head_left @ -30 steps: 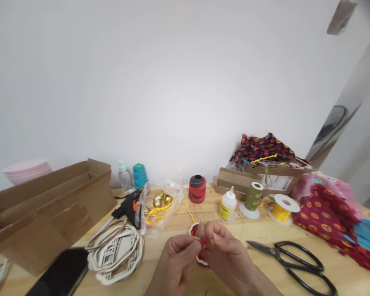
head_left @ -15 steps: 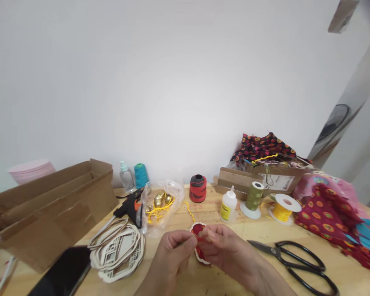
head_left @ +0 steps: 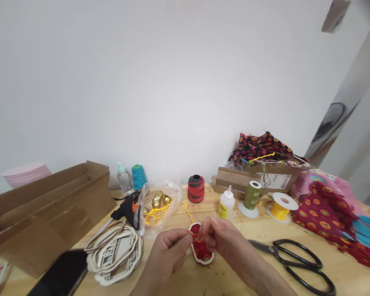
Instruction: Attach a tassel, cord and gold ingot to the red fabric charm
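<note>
My left hand (head_left: 169, 250) and my right hand (head_left: 220, 237) meet low in the middle of the wooden table (head_left: 259, 230). Both pinch a thin red thread (head_left: 193, 234) stretched between their fingertips. Just below the thread lies a small red fabric piece with a white rim (head_left: 202, 250) on the table. The fingers of both hands are closed.
Black scissors (head_left: 296, 263) lie to the right. Behind the hands stand a glue bottle (head_left: 226, 204), green (head_left: 251, 197), yellow (head_left: 279, 207) and red-black (head_left: 196, 188) spools, a bag of gold bells (head_left: 158, 205) and a glue gun (head_left: 128, 209). Wooden cut-out frames (head_left: 115, 255), a phone (head_left: 61, 275) and a cardboard box (head_left: 46, 209) lie left; patterned fabric (head_left: 327, 209) right.
Both hands have shifted slightly left and back, uncovering more of the red fabric piece. They still pinch the red thread between them.
</note>
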{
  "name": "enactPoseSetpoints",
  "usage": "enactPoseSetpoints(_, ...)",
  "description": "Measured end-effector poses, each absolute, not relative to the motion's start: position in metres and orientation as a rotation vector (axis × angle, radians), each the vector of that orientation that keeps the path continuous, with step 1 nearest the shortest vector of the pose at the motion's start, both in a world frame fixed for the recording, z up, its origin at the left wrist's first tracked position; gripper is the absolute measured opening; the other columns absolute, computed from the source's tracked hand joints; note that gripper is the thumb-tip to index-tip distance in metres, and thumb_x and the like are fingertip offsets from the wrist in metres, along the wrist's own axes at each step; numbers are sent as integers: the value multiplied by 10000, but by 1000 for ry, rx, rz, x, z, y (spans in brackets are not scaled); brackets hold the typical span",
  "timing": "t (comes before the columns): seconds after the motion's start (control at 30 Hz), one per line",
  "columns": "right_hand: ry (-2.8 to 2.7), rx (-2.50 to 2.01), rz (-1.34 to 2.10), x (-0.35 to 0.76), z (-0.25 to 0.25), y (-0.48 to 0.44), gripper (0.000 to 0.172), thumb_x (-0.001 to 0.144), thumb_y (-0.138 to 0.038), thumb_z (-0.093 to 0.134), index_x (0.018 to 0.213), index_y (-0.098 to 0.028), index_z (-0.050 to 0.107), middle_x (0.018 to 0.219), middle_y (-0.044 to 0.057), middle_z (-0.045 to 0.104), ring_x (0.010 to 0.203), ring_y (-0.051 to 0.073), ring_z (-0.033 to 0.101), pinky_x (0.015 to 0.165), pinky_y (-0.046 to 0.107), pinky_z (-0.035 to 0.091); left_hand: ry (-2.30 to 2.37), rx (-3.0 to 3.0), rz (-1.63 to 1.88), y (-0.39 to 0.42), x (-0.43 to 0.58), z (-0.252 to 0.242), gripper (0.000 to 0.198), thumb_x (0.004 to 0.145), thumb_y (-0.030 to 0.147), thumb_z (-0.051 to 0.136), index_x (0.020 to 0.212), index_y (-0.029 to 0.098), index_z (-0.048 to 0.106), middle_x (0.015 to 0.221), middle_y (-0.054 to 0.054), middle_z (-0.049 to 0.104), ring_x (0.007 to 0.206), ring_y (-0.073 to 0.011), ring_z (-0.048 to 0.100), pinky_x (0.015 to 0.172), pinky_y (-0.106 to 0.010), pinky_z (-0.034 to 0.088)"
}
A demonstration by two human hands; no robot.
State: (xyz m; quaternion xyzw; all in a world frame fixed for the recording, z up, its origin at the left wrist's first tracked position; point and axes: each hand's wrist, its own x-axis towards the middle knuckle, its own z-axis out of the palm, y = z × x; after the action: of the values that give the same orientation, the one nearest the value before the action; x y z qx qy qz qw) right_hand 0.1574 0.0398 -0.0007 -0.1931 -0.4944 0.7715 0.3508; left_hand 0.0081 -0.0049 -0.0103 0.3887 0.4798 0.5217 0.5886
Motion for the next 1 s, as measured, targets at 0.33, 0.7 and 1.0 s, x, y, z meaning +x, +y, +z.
enactPoseSetpoints(0.33, -1749, -739, 1224, 156, 4, 38, 251, 757, -340, 526, 627, -143, 609, 598, 11, 517, 552, 113, 435, 526, 235, 331, 1172, 932, 1205, -6, 12, -11, 297, 576, 425, 651, 619, 132, 648, 324, 110, 276, 305, -12, 156, 333, -182, 67)
enactPoseSetpoints(0.7, -1180, -646, 1769, 150, -3, 34, 262, 630, -320, 667, 500, -125, 550, 449, -50, 413, 407, 48, 320, 412, 197, 226, 1121, 838, 1295, -10, 18, -13, 278, 556, 393, 676, 649, 131, 666, 331, 118, 236, 322, -14, 135, 345, -182, 72)
enactPoseSetpoints(1.0, -1440, -788, 1571, 151, -1, 38, 292, 605, -395, 663, 560, -115, 594, 506, -16, 502, 451, 76, 426, 446, 211, 309, 1243, 888, 1307, -6, 16, -13, 319, 502, 422, 696, 610, 123, 664, 309, 110, 276, 306, -10, 155, 335, -177, 63)
